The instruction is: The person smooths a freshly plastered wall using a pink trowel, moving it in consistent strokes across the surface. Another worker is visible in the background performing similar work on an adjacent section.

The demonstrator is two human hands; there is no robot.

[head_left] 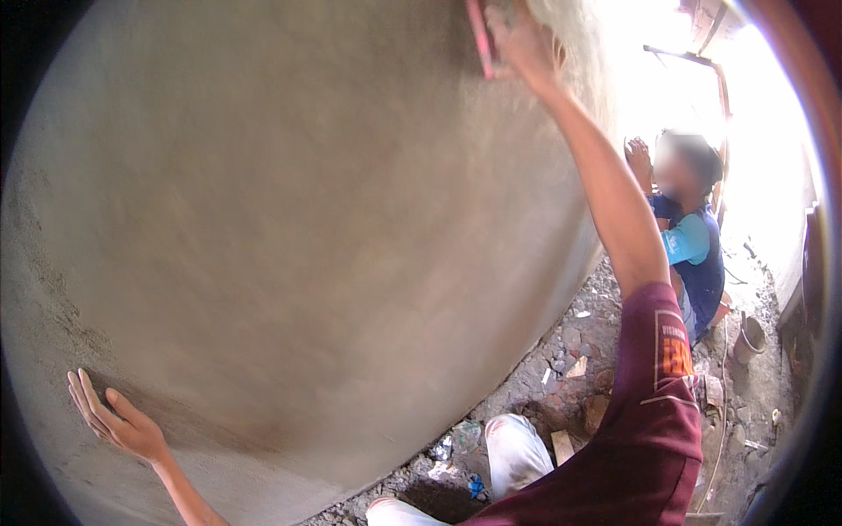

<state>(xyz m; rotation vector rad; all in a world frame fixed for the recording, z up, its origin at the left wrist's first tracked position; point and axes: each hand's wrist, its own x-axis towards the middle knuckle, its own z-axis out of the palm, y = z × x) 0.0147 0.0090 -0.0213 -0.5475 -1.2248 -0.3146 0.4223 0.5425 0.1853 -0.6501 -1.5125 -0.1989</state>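
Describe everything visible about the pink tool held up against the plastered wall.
The pink tool shows only as a narrow, flat strip seen edge-on, running from the picture's top edge downward with a slight tilt. It looks like plastic or painted material; its full shape is cut off and blurred. The right hand grips it from the right side, arm stretched up, pressing it against the smooth grey plastered wall. Whether it has a separate handle cannot be told.

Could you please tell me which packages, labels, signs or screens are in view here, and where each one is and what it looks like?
Orange and white printed patch: on the upper right sleeve of the person's maroon shirt, a rectangle in a thin white outline.
Small blue and white wrapper scraps: on the rubble ground beside the grey plastered wall, crumpled.
No signs or screens.
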